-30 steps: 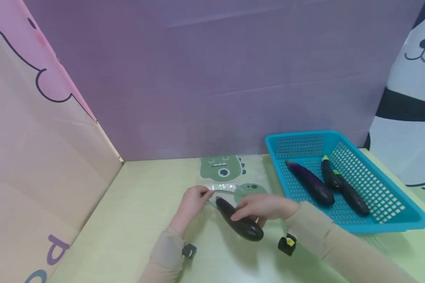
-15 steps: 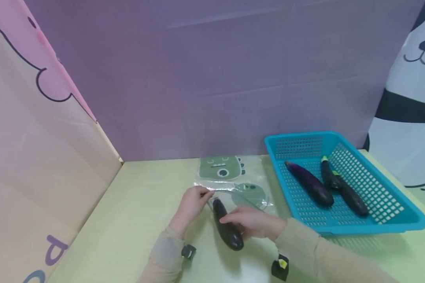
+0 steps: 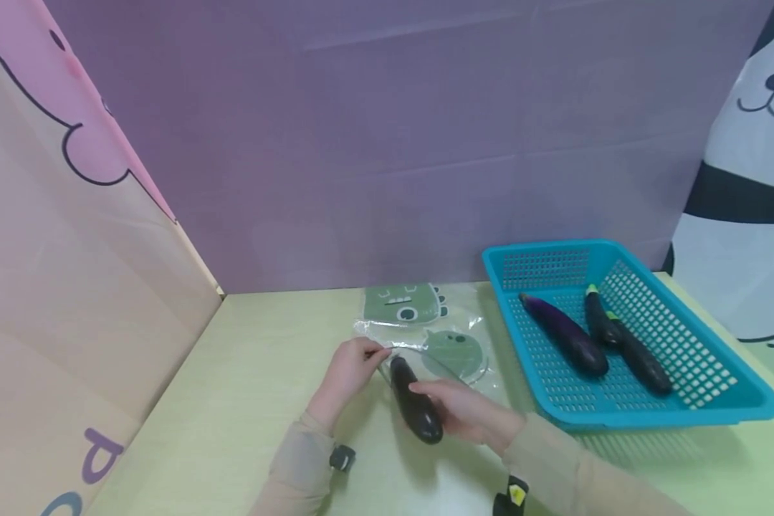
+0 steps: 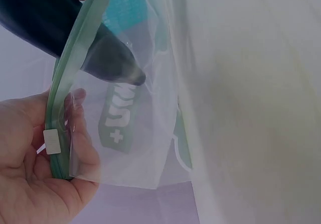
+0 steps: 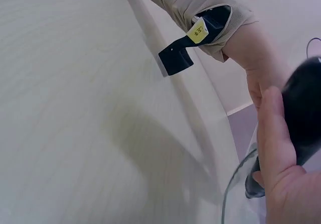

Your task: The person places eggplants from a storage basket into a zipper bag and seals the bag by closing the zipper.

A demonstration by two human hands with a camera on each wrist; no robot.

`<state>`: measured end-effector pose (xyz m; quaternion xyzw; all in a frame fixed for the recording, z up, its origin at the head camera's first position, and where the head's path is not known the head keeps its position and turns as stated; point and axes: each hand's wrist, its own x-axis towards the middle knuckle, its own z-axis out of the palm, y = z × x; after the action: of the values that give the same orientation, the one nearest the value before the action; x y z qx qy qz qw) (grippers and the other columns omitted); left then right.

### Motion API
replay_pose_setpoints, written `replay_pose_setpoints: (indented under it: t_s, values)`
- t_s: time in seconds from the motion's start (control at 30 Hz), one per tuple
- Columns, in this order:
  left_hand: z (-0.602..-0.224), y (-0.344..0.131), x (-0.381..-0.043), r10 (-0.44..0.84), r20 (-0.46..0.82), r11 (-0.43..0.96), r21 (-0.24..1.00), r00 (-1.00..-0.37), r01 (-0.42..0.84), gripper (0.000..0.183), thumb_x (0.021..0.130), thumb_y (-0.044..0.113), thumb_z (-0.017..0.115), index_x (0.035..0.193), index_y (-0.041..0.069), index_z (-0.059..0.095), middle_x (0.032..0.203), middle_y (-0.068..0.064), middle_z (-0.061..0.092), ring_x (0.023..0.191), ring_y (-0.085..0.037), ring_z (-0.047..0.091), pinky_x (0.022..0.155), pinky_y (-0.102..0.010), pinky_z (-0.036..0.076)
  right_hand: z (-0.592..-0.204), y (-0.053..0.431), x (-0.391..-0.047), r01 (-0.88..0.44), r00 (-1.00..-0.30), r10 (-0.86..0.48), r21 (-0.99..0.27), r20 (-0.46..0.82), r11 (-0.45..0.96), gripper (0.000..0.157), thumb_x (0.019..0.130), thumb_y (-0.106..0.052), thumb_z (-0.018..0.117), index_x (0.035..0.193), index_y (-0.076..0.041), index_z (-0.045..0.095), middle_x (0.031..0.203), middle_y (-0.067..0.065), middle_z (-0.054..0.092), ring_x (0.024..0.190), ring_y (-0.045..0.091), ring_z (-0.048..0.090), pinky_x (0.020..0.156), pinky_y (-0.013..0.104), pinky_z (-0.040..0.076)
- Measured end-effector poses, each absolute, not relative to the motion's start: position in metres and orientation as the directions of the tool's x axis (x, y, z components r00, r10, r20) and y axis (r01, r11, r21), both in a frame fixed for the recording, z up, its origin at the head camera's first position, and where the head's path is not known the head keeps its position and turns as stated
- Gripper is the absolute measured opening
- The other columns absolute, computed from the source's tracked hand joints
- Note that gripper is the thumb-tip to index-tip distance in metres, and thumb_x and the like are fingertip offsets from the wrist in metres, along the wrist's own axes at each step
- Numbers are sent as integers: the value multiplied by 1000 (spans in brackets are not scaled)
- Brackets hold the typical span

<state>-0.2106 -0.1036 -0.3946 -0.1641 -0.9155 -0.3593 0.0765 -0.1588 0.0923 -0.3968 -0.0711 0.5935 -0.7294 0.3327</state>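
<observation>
My left hand (image 3: 351, 369) pinches the green-edged mouth of a clear zip bag (image 3: 454, 351) printed with green cartoon dinosaurs. A whitish slider (image 4: 51, 141) sits on the zip beside the left fingers in the left wrist view. In my right hand (image 3: 461, 408) is a dark eggplant (image 3: 419, 412), gripped with the thumb on top and the other fingers mostly hidden. Its narrow stem end points away from me and lies inside the bag mouth, showing through the film in the left wrist view. The rounded thick end stays outside, toward me.
A blue perforated basket (image 3: 671, 417) stands on the right of the table, holding a long purple eggplant (image 3: 567, 333) and two smaller dark ones. Behind the pale tabletop (image 3: 264, 344) rises a purple wall covering (image 3: 361, 158). A cream panel (image 3: 103, 272) borders the left side.
My right hand has moved left, bringing the eggplant over and swinging its thick end leftward. The stem end now lines up with the bag mouth. My left hand keeps its place.
</observation>
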Motion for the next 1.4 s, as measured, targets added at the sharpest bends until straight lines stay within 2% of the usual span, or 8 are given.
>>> replay_pose_setpoints:
  t_s: [0.17,0.5,0.77,1.0,1.13,1.3,1.37,1.4]
  values:
    - [-391,-104,-208,237,274,689,629,-932,360,12,87,15,66,85,5,72,81,-7,69,69,-13,60,65,-26,52,-397,99,-154,421,-776,-578,-890,-252,-176,62,98,-24,44,139,14,18,122,23,48,94,17,61,88,29,52]
    - [-390,-105,-207,242,296,666,642,-924,380,6,84,8,68,83,3,72,80,-8,69,73,-17,64,69,-28,55,-403,104,-147,371,-795,-578,-901,-184,-224,60,100,-23,41,138,19,19,109,15,60,93,17,63,88,28,51]
    - [-386,-105,-205,254,296,649,654,-921,389,4,83,6,69,83,3,71,80,-7,68,72,-16,62,67,-25,54,-408,105,-152,367,-857,-474,-884,-201,-290,62,101,-25,37,143,12,10,126,21,48,96,14,62,90,26,50]
    - [-384,-102,-202,271,299,631,663,-915,404,5,83,6,69,83,2,71,81,-8,69,75,-18,64,68,-25,55,-409,95,-159,390,-888,-396,-840,-235,-378,65,101,-23,40,146,8,3,144,33,23,99,15,60,95,27,49]
    - [-383,-101,-201,276,290,630,666,-917,400,5,83,7,69,84,2,71,81,-8,69,75,-17,64,68,-24,54,-411,88,-165,379,-908,-339,-824,-245,-421,61,101,-18,36,146,8,4,145,34,21,100,17,59,95,28,49]
    - [-383,-100,-200,289,271,629,669,-918,395,5,83,8,69,84,3,71,81,-7,68,74,-15,63,67,-21,53,-419,78,-175,330,-935,-282,-823,-217,-462,51,102,-13,30,145,7,12,148,31,21,125,35,46,99,32,46]
    - [-383,-100,-200,294,268,627,670,-918,397,5,83,8,69,84,3,72,80,-6,67,73,-14,62,66,-20,53,-421,74,-179,309,-945,-247,-830,-213,-465,47,102,-13,30,144,7,19,146,29,27,127,33,43,98,30,48]
    - [-383,-99,-200,294,267,626,672,-918,396,5,83,8,69,84,3,72,80,-6,67,73,-14,62,66,-20,52,-420,73,-180,305,-948,-229,-833,-221,-461,45,102,-13,31,142,6,23,143,27,32,122,30,49,96,28,49]
